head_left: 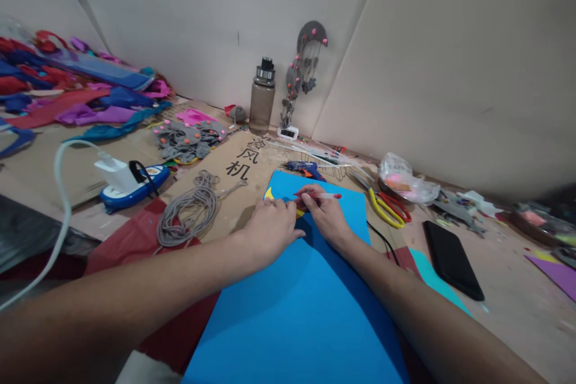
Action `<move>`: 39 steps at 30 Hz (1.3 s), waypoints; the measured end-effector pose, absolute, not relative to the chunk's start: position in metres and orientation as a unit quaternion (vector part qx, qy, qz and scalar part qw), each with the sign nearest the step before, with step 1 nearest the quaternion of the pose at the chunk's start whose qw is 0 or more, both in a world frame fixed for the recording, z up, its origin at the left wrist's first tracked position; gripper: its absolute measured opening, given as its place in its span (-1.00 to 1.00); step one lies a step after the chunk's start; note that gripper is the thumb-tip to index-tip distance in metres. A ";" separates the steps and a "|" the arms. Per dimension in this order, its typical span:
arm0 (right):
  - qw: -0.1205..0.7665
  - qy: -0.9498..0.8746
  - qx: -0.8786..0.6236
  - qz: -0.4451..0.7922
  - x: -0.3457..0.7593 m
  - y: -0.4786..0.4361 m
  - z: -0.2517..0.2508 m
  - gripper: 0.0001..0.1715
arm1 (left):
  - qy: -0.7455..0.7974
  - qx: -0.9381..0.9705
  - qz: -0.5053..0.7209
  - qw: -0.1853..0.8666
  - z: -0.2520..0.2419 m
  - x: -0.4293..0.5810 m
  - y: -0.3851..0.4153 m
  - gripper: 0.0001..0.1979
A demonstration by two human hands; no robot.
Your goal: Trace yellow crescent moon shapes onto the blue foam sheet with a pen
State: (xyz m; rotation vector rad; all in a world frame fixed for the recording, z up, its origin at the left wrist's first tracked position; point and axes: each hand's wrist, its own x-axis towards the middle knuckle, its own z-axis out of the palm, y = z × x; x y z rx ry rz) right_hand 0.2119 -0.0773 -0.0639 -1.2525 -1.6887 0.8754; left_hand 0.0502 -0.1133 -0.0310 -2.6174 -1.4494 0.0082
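A large blue sheet point(297, 318) lies in front of me. Near its far end is a yellow crescent-like piece point(269, 194), mostly covered by my left hand point(275, 225). That hand rests on the piece and sheet with its thumb spread to the side, pressing down rather than grasping. My right hand point(323, 209) is closed around a pen with a red tip and red end point(333, 196), its point beside the left fingers and the yellow piece. Whether the tip touches the sheet cannot be made out.
Beyond the sheet lies a blue glue gun point(306, 169). Scissors point(387, 207) and a black phone point(452, 259) sit on the right. At left are coiled grey cord point(188, 209), a power strip point(135, 189) and felt scraps point(90, 93). A bottle point(261, 99) stands behind.
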 end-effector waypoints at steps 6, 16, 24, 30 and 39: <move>0.424 -0.664 -0.504 0.356 0.212 -0.074 -0.067 -0.68 | -0.483 -0.871 0.016 0.083 -0.030 0.052 -0.116 -0.45; 0.419 -0.668 -0.515 0.337 0.211 -0.073 -0.070 -0.71 | -0.506 -0.856 0.008 0.106 -0.031 0.060 -0.127 -0.41; 0.415 -0.684 -0.512 0.313 0.212 -0.073 -0.069 -0.73 | -0.499 -0.864 -0.009 0.071 -0.023 0.076 -0.125 -0.69; 0.428 -0.661 -0.508 0.348 0.211 -0.076 -0.068 -0.69 | -0.506 -0.861 0.001 0.060 -0.029 0.076 -0.125 -0.67; 0.431 -0.653 -0.509 0.359 0.211 -0.076 -0.067 -0.70 | -0.499 -0.863 0.008 0.073 -0.036 0.073 -0.128 -0.58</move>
